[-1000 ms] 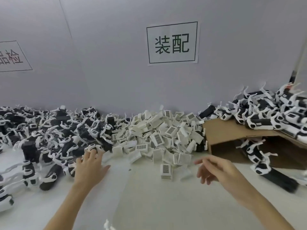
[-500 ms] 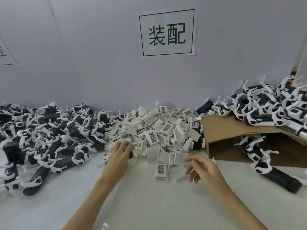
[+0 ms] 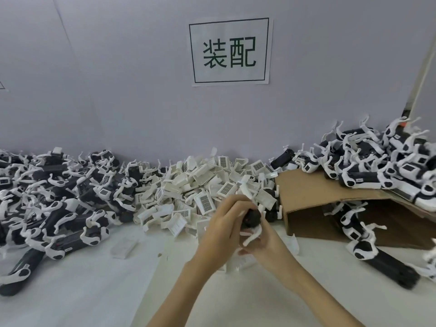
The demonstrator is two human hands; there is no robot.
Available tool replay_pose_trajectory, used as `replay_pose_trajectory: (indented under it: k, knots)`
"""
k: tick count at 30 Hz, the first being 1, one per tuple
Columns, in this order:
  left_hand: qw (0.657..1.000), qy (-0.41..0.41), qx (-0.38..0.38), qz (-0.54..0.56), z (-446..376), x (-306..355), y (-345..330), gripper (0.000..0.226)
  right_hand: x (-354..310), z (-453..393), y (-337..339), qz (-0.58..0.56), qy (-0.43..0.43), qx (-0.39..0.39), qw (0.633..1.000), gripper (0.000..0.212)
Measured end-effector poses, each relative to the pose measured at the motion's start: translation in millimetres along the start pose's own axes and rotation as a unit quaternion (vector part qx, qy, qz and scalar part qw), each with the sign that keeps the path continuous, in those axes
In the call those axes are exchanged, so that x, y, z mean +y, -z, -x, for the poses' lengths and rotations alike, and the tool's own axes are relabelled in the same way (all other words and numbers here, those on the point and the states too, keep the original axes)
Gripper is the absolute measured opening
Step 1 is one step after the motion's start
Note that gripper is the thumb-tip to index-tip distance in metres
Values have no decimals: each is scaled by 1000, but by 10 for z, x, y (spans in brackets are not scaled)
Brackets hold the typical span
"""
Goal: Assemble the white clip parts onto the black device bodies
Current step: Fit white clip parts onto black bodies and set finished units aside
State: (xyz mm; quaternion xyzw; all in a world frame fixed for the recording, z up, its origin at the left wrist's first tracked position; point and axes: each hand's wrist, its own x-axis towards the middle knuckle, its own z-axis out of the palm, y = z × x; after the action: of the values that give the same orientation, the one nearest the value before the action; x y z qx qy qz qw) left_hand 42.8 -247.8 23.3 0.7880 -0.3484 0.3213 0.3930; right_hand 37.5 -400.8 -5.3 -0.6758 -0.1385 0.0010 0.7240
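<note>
Curled round a black device body (image 3: 252, 217), left hand (image 3: 224, 230) steadying it for fitting. Right hand (image 3: 264, 244) beneath, fingers pinching its white clip (image 3: 253, 236).

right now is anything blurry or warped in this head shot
Head view: the left hand and right hand are motion-smeared around the black device body; the wall sign stays readable; wide-angle bending curves the cardboard box edges; lighting is flat, no glare.
</note>
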Motion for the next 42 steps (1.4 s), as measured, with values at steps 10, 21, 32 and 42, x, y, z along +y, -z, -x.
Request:
replay_pose_trajectory:
  k: [10, 21, 32, 42]
  knots:
    - [988, -16, -106, -114, 229, -265, 205, 92, 16, 167, 163, -79, 11, 99, 992, 54]
    - [926, 273, 20, 260, 237, -184, 132, 58, -195, 210, 305, -156, -65, -2, 986, 104]
    - [850, 365, 54, 376, 235, -154, 96, 71, -232, 255, 216, -3, -12, 77, 997, 57]
    - [820, 339, 58, 458, 178, -78, 184, 65, -235, 323, 296, -334, -208, -130, 910, 64]
